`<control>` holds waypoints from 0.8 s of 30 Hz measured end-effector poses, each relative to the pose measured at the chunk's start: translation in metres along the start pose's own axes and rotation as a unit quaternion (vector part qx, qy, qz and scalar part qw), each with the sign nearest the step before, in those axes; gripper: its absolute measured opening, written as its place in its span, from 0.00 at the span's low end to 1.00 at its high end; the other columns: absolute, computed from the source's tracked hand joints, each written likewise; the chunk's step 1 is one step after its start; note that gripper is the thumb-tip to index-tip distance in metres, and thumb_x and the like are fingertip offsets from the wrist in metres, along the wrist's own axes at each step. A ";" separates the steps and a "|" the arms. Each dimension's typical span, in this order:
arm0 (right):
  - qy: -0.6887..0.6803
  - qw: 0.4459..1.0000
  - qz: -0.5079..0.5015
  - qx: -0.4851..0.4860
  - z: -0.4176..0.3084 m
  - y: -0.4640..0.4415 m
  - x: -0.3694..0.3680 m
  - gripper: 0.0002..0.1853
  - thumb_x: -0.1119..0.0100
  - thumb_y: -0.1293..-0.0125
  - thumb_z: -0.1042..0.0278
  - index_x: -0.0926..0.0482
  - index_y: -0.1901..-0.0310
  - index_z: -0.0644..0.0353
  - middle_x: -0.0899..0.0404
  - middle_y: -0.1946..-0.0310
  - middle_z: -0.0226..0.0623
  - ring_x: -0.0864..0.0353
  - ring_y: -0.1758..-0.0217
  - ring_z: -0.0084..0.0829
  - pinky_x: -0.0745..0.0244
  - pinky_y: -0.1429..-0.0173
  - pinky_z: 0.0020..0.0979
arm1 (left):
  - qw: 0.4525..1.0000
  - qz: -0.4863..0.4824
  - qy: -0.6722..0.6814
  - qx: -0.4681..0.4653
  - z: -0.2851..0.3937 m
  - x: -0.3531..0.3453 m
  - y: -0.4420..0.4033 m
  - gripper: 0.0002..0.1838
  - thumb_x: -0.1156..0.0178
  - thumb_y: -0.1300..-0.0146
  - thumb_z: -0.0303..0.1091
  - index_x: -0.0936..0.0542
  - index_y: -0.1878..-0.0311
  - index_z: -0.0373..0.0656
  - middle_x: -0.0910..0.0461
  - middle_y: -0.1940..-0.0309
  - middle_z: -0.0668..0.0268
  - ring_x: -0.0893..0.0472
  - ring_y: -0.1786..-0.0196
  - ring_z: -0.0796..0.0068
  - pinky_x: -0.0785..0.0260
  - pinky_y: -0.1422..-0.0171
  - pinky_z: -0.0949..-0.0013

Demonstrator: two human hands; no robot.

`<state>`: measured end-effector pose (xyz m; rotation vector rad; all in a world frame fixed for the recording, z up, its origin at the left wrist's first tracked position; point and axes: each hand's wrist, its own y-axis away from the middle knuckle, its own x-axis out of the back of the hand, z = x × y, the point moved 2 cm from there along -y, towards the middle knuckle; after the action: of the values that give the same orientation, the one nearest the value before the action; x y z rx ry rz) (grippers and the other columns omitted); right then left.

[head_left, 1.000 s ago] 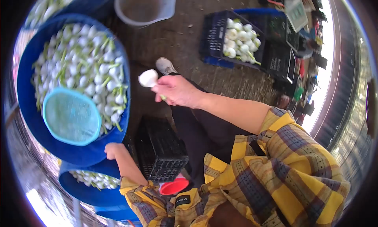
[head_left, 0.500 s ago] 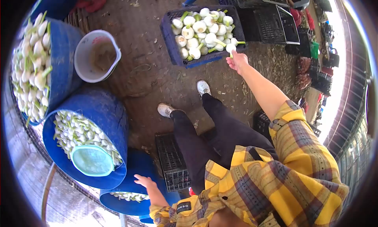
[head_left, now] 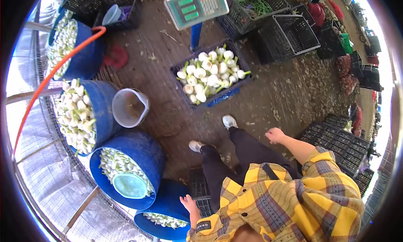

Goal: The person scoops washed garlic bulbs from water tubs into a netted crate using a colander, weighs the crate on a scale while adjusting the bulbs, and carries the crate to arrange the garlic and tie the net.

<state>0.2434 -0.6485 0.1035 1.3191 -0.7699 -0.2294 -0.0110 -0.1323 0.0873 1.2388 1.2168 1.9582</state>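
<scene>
A dark plastic crate (head_left: 178,80) heaped with white bulbs (head_left: 213,80), green stem stubs still on them, sits ahead of my feet. They look like fresh garlic or onions; I cannot tell which. My right hand (head_left: 275,135) hangs to the right, well apart from the crate, its fingers curled in with nothing visible in them. Low on the left, my left hand (head_left: 189,203) is empty, fingers loosely apart, near a blue barrel (head_left: 147,225) of smaller white bulbs. Behind the crate stands a digital scale display (head_left: 196,7) on a blue post; a blue platform edge shows under the crate.
More blue barrels (head_left: 147,153) of bulbs line the left side; a pale green basin (head_left: 131,185) lies in one. A white bucket (head_left: 130,108) stands beside them. Black crates (head_left: 289,36) are at the back right and more crates (head_left: 336,145) at the right. An orange hose (head_left: 58,67) arcs across the left.
My right hand has let go of a bulb at the crate's near right corner and drawn back toward my body. The view has shifted, bringing the scale display into sight.
</scene>
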 end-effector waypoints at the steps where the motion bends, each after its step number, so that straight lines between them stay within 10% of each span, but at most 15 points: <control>1: -0.055 0.998 0.014 -0.039 0.020 0.005 0.004 0.16 0.51 0.37 0.59 0.18 0.62 0.63 0.19 0.81 0.40 0.17 0.78 0.31 0.20 0.69 0.32 | 1.000 0.003 0.004 -0.004 -0.002 0.000 0.009 0.37 0.47 0.33 0.42 0.53 0.27 0.50 0.42 0.31 0.58 0.33 0.41 0.67 0.35 0.48 0.64; 11: -0.181 0.979 0.046 -0.076 0.057 0.005 0.054 0.14 0.50 0.35 0.63 0.21 0.53 0.60 0.19 0.69 0.36 0.19 0.78 0.27 0.23 0.77 0.28 | 0.998 0.008 0.056 0.009 -0.019 -0.015 0.066 0.27 0.44 0.35 0.37 0.37 0.34 0.45 0.28 0.64 0.71 0.29 0.68 0.85 0.36 0.72 0.80; 24: -0.229 0.971 0.034 -0.062 0.081 -0.011 0.088 0.12 0.49 0.34 0.63 0.22 0.54 0.58 0.19 0.70 0.34 0.18 0.77 0.26 0.23 0.77 0.28 | 0.999 0.017 0.034 0.010 -0.015 -0.043 0.116 0.25 0.44 0.36 0.37 0.34 0.36 0.42 0.26 0.67 0.71 0.27 0.69 0.84 0.34 0.74 0.78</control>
<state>0.2609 -0.7643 0.1297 1.1295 -1.1694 -0.5310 -0.0013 -0.2260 0.1692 1.2190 1.2590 2.0326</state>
